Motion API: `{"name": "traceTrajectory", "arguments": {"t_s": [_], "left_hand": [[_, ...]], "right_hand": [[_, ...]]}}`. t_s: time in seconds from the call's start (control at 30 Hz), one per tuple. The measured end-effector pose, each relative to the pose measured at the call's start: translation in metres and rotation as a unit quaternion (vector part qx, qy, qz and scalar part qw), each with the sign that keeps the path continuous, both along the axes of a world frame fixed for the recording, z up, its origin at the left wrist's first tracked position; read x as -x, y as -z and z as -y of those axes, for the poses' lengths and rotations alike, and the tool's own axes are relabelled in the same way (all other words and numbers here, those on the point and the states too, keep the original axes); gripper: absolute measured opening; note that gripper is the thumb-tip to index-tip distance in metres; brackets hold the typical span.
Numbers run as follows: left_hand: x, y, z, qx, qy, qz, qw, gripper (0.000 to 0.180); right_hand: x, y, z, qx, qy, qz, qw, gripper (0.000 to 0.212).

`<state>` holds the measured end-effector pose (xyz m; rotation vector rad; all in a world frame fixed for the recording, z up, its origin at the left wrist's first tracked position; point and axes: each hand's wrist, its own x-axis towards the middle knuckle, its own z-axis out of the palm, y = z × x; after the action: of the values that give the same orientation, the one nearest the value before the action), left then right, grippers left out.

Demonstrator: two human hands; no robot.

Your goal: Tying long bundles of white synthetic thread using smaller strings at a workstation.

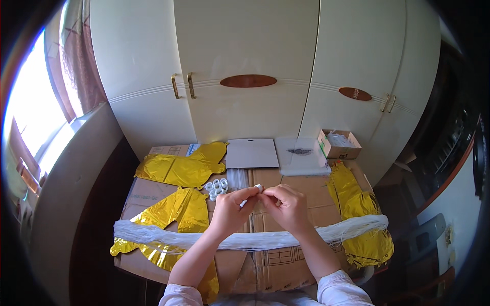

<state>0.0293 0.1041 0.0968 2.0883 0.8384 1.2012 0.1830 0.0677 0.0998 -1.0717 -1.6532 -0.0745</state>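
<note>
Over the middle of the cardboard-covered table, my two hands meet fingertip to fingertip. My left hand (pixel 236 205) pinches a small white roll (pixel 259 188) between thumb and fingers. Right against it, the closed fingertips of my right hand (pixel 286 205) touch the roll's edge; whether they grip a loose end is too small to see. Several similar white rolls (pixel 216 188) lie clustered just left of my hands. A long bundle of white strands (pixel 265 239) stretches across the table beneath my forearms.
Gold foil balloons, uninflated, lie at the far left (pixel 178 166), near left (pixel 186 209) and right (pixel 357 199). Behind my hands are clear strips (pixel 237 178), a grey card (pixel 252 153), clear plastic sheets (pixel 304 158) and an open box (pixel 341 145). White cabinets (pixel 245 46) stand behind the table.
</note>
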Motion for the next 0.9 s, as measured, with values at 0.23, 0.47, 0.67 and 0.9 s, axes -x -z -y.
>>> {"name": "traceTrajectory", "arguments": {"t_s": [0.23, 0.47, 0.67, 0.9], "left_hand": [[0.009, 0.005, -0.013, 0.225, 0.208, 0.091, 0.947, 0.014], [0.010, -0.001, -0.016, 0.316, 0.300, 0.125, 0.891, 0.010], [0.016, 0.003, -0.022, 0.347, 0.314, 0.140, 0.873, 0.011], [0.017, 0.002, -0.024, 0.379, 0.343, 0.152, 0.846, 0.013]], "right_hand": [[-0.019, -0.009, -0.003, 0.131, -0.238, -0.099, 0.957, 0.013], [-0.032, 0.009, -0.011, 0.277, -0.365, -0.254, 0.852, 0.016], [-0.021, 0.014, -0.014, 0.269, -0.350, -0.281, 0.852, 0.017], [-0.019, 0.015, -0.019, 0.344, -0.396, -0.329, 0.785, 0.021]]}}
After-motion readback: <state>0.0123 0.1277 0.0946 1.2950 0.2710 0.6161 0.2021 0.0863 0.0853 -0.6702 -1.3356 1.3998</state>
